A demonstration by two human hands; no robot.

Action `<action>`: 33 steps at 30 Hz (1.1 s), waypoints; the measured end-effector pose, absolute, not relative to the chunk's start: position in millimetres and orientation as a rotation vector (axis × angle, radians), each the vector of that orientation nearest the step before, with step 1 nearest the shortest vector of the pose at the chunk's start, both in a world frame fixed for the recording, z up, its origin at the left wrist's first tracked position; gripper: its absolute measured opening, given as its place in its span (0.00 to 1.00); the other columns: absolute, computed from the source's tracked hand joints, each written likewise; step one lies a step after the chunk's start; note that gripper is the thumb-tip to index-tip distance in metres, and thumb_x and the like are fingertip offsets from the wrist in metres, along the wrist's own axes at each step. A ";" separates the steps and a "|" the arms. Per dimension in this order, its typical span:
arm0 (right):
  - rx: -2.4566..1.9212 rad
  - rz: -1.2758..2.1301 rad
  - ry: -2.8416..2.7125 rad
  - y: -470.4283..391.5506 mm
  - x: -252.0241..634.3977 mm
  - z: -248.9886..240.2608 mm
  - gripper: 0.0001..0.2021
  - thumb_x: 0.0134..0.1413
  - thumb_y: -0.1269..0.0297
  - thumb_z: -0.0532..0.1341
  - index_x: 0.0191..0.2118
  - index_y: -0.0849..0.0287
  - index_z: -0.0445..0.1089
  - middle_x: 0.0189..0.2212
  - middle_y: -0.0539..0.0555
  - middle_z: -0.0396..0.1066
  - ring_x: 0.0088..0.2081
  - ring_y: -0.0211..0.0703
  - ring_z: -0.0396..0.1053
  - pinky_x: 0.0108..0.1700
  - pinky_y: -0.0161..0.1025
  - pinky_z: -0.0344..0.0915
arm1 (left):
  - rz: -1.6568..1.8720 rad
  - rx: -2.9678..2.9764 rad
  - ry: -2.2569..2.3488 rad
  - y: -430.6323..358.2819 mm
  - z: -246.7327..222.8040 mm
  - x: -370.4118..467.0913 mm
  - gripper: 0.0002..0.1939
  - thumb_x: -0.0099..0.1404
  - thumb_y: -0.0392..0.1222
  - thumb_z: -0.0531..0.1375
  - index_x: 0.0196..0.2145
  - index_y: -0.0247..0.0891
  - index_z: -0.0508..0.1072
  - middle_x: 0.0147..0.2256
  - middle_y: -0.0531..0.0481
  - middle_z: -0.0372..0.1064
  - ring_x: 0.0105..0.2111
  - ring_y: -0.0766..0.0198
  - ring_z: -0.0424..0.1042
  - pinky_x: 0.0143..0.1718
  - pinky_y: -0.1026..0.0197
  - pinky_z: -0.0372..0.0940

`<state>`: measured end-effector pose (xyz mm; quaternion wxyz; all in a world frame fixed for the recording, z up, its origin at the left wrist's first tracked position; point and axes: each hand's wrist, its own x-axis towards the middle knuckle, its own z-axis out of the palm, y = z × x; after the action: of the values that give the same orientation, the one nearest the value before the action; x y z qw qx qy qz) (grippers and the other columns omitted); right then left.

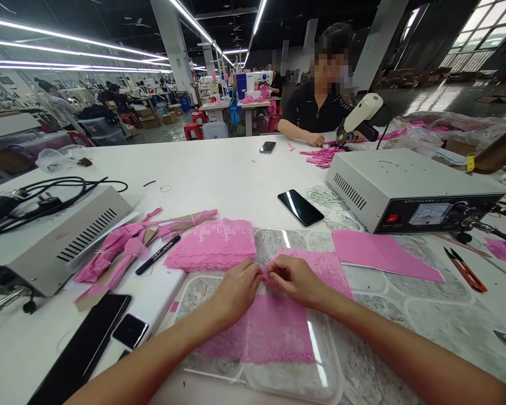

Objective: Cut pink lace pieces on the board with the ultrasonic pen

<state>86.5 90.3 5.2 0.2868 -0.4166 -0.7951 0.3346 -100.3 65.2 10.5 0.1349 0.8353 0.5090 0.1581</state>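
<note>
In the middle of the head view, my left hand (pixel 241 287) and my right hand (pixel 297 278) meet over a sheer pink lace piece (pixel 278 329), their fingertips pinching its upper edge. The lace spreads down towards me over a clear plastic mat (pixel 320 371). Beyond my left hand sits a stack of pink lace pieces (pixel 219 242). More pink lace (pixel 329 267) lies under and beside my right hand. A flat pink panel (pixel 379 253) rests farther right. My fingers cover the exact spot they grip.
Grey metal boxes stand left (pixel 63 236) and right (pixel 413 185). A black phone (pixel 300 206), a marker (pixel 158 255) and orange-handled snips (pixel 466 270) lie around. Pink straps (pixel 118 247) are bundled at left. Across the table, a person (pixel 316 109) works by pink strips (pixel 322 156).
</note>
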 end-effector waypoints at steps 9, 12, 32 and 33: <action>-1.137 1.032 -2.043 93.9 82.0 3.8 0.09 0.53 0.69 0.58 0.26 0.59 0.73 0.24 0.52 0.71 0.27 0.39 0.65 0.29 0.35 0.58 | 0.496 2.524 1.465 66.6 5.1 -101.3 0.12 0.71 0.32 0.51 0.33 0.37 0.71 0.32 0.49 0.71 0.33 0.62 0.72 0.36 0.61 0.68; -1.151 1.115 -1.994 95.5 83.7 6.0 0.10 0.53 0.67 0.57 0.24 0.59 0.73 0.24 0.52 0.72 0.28 0.40 0.67 0.30 0.36 0.60 | 0.514 2.581 1.460 66.1 1.8 -102.1 0.13 0.71 0.32 0.50 0.32 0.36 0.70 0.32 0.49 0.70 0.32 0.62 0.71 0.35 0.61 0.67; -1.202 1.205 -1.446 105.6 137.2 52.9 0.13 0.48 0.52 0.62 0.26 0.58 0.68 0.20 0.48 0.67 0.23 0.37 0.66 0.28 0.38 0.70 | 0.293 2.919 1.233 73.9 -1.2 -74.5 0.09 0.63 0.25 0.53 0.32 0.36 0.70 0.34 0.45 0.70 0.33 0.57 0.68 0.34 0.56 0.65; -1.190 1.201 -1.418 106.1 143.3 57.3 0.14 0.48 0.52 0.62 0.26 0.59 0.68 0.20 0.48 0.67 0.23 0.37 0.67 0.28 0.38 0.71 | 0.269 2.911 1.271 73.9 1.0 -75.0 0.09 0.63 0.25 0.54 0.32 0.35 0.70 0.34 0.44 0.70 0.33 0.56 0.68 0.34 0.55 0.65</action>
<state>143.3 106.1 57.3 0.4506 -0.4816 -0.5737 0.4857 -75.0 73.9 1.0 -0.0231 0.9130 0.3985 0.0844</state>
